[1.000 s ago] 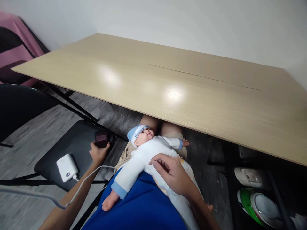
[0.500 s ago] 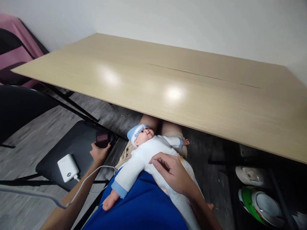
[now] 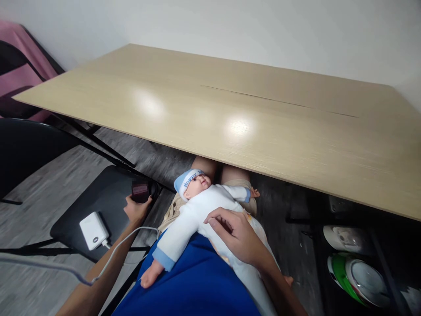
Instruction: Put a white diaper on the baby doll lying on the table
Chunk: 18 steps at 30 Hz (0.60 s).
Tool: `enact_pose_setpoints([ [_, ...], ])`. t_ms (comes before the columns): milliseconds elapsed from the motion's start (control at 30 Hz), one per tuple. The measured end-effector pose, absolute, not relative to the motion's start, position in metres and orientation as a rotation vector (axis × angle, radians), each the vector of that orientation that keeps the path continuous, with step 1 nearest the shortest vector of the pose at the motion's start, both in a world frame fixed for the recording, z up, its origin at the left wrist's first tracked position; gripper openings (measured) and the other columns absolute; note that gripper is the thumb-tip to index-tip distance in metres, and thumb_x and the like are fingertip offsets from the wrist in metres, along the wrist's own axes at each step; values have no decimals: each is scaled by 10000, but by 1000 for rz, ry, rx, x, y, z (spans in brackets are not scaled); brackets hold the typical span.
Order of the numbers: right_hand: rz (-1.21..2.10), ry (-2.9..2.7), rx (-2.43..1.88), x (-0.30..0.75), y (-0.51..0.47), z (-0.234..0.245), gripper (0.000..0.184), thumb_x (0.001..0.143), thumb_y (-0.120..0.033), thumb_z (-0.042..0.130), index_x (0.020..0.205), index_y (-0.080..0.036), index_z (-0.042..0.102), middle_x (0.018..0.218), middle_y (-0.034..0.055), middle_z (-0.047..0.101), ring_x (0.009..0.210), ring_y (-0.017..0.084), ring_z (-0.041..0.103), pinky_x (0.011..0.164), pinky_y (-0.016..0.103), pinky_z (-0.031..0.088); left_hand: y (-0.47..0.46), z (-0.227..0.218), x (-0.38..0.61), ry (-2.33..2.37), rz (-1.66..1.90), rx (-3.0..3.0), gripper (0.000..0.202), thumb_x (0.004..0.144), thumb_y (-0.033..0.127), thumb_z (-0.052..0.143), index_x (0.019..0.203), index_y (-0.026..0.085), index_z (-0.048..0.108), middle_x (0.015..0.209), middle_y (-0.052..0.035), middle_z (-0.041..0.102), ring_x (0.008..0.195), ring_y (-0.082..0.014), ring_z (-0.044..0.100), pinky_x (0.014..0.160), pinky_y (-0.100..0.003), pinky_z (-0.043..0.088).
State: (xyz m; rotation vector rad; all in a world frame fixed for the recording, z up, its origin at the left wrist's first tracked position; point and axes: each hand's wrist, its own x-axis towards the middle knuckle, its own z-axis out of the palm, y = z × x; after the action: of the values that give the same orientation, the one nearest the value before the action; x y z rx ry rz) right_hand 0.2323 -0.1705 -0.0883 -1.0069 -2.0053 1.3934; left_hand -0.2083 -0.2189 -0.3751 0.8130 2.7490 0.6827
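Across my lap lies a baby doll (image 3: 207, 206) on its back, in a white suit with blue cuffs and a blue-and-white cap. My right hand (image 3: 233, 230) rests over its belly, fingers loosely curled and thumb close to the forefinger; nothing shows between them. Off to the left, my left hand (image 3: 136, 210) grips a small dark boxy object (image 3: 140, 193) with a reddish face, at the edge of the black chair seat (image 3: 79, 197). What kind of object it is, I cannot tell.
A white power bank (image 3: 94, 230) lies on the chair seat, its white cable (image 3: 121, 243) looping over my left forearm. The wooden table (image 3: 184, 114) spans the space ahead. Below it at right are a white-and-green round item (image 3: 358, 278) and a dark frame.
The view has shifted very slightly. Both hands and the doll stay in almost the same places.
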Motion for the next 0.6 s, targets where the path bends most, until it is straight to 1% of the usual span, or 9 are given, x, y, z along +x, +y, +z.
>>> enact_pose_setpoints([
  [100,1386,-2003,-1004,232,-171,-88,259,1139,-377,609,1033,-225,790,839,-10,750,728,150,647,706,279,455,-218,-375,-209,2748,669,805,937,798,706,807,1466,147,464,1388,-245,730,1309,-445,712,1109,-521,543],
  [200,1382,-2003,-1007,232,-171,-88,259,1140,-379,608,1037,-225,789,848,-6,757,740,153,657,716,280,463,-218,-373,-208,2743,667,806,941,796,699,815,1470,150,456,1386,-245,732,1314,-439,713,1108,-514,543],
  [333,1389,-2003,-1013,232,-171,-89,266,1143,-393,602,1047,-229,788,856,-2,763,744,159,665,714,284,471,-218,-371,-208,2736,663,823,880,825,703,781,1449,174,457,1398,-275,722,1344,-470,699,1081,-551,541],
  [433,1387,-2004,-1015,232,-171,-89,265,1143,-397,602,1048,-232,787,841,-5,757,733,159,656,718,285,475,-214,-369,-210,2730,632,827,836,843,708,753,1415,165,475,1398,-312,712,1358,-500,687,1072,-585,525],
  [500,1387,-2005,-1016,233,-171,-89,271,1144,-403,598,1048,-234,786,846,-4,762,732,161,654,722,288,479,-210,-368,-213,2724,589,808,825,839,709,752,1387,151,491,1366,-324,722,1361,-521,680,1077,-612,509],
  [600,1389,-2003,-1024,233,-172,-90,280,1145,-414,592,1057,-234,787,872,3,775,735,165,654,717,293,481,-201,-367,-222,2709,509,736,820,818,723,768,1348,150,518,1281,-319,755,1340,-537,688,1059,-643,508],
])
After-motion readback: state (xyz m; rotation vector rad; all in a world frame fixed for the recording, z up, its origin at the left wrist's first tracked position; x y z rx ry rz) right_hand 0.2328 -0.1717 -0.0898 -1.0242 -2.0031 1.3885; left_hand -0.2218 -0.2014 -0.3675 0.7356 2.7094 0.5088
